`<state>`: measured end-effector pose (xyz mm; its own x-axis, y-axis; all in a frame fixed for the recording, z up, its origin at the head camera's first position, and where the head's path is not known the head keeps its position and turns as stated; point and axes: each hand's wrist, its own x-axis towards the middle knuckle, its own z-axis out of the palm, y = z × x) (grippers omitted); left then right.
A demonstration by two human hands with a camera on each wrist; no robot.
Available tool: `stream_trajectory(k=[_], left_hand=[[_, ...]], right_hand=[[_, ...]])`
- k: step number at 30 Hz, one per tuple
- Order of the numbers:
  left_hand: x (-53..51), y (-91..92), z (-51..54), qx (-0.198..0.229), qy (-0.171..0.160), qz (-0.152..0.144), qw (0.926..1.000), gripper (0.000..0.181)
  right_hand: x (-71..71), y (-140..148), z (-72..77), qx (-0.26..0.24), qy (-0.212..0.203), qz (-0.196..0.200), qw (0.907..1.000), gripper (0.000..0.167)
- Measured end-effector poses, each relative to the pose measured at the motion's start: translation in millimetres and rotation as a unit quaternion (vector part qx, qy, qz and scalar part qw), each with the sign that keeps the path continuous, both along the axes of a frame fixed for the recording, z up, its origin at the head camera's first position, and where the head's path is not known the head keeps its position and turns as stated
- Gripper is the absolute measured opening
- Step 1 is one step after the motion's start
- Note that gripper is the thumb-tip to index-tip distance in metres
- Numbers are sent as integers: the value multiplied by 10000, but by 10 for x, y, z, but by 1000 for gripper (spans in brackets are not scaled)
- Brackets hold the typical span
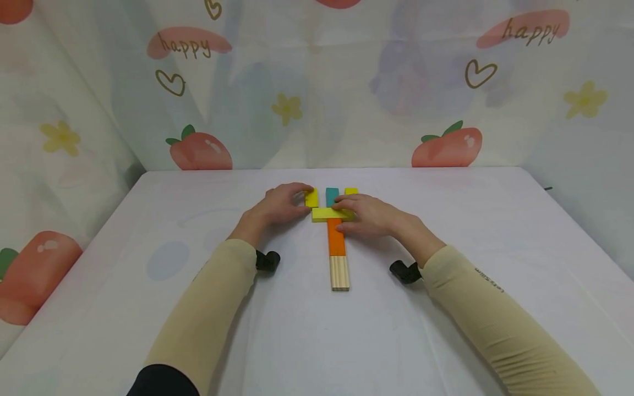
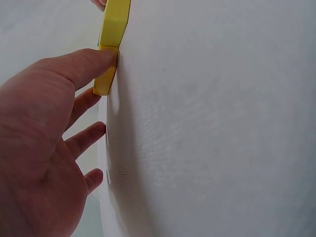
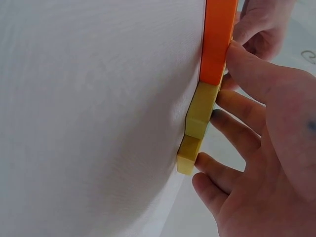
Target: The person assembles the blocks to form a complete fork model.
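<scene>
Small blocks lie joined in a flat figure at the middle of the table. A light wooden block (image 1: pixel 339 273) is nearest, then an orange block (image 1: pixel 336 237), then a yellow-green block (image 1: pixel 324 215) set crosswise. Beyond it are a teal block (image 1: pixel 332 197), a left yellow block (image 1: pixel 311 198) and a right yellow block (image 1: pixel 351 191). My left hand (image 1: pixel 281 203) pinches the left yellow block between thumb and finger; the thumb lies against its side in the left wrist view. My right hand (image 1: pixel 371 215) rests its fairly straight fingers on the crosswise block, thumb at the orange block.
A white cloth covers the table (image 1: pixel 198 308), whose back edge meets a printed curtain (image 1: pixel 337 126). Black wrist cameras sit by the left sleeve (image 1: pixel 218 297) and right sleeve (image 1: pixel 490 308).
</scene>
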<state>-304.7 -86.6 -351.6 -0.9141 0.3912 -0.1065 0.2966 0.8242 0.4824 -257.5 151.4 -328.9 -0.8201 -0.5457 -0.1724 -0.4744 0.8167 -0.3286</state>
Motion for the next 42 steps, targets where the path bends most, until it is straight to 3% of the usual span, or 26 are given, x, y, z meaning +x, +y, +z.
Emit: stream_trajectory(k=[42], left_hand=[[6,-20,-10,-73,-84,27,9999,55]], right_hand=[[1,2,10,-120,-88,-45,9999,56]])
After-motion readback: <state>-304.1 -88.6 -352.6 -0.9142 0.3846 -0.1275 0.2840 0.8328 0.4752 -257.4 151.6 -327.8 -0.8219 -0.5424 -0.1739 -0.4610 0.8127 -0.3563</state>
